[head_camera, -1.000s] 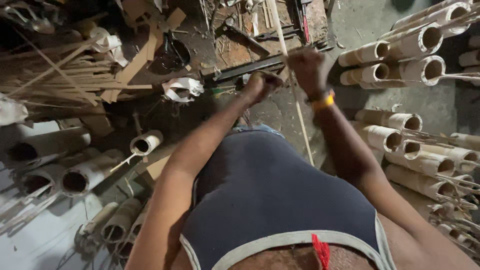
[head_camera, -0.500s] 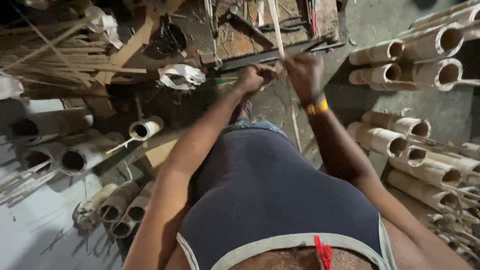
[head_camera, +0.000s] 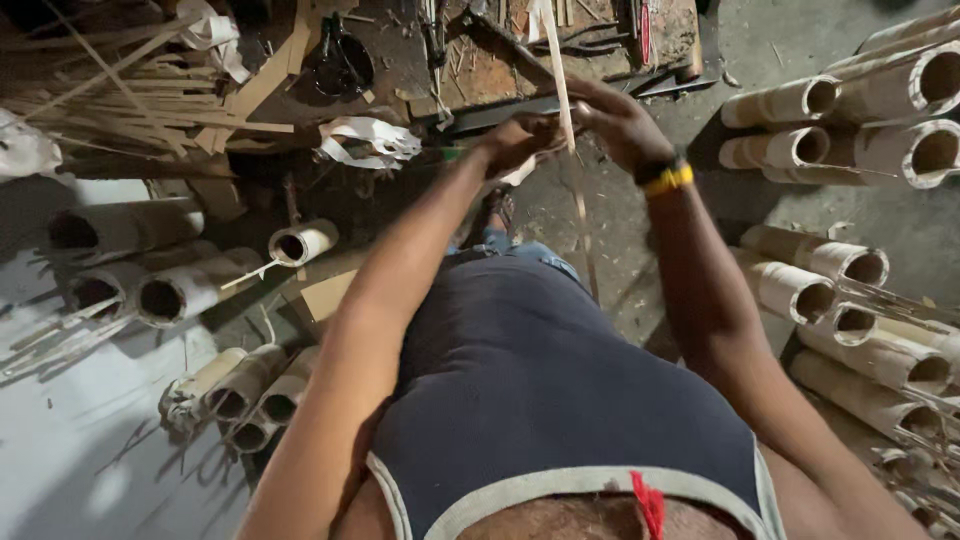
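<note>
A long thin bamboo strip (head_camera: 560, 85) runs from the top of the view down between my two hands and on toward the floor. My left hand (head_camera: 520, 145) is closed around it at the middle of the view. Just to its right, my right hand (head_camera: 620, 125) grips the same strip; a yellow and black band sits on that wrist. Both hands hover over a dark wooden work block (head_camera: 500, 60) littered with shavings. Whether a blade is in either hand is hidden.
Hollow bamboo tube sections lie stacked at the right (head_camera: 880, 110) and at the left (head_camera: 160, 290). A pile of split bamboo strips (head_camera: 120, 90) fills the top left. Curled white shavings (head_camera: 365, 140) lie near the block.
The view has tilted down and the hands now sit lower in frame. Both hands have drawn closer together on the strip, the right hand sliding a little right.
</note>
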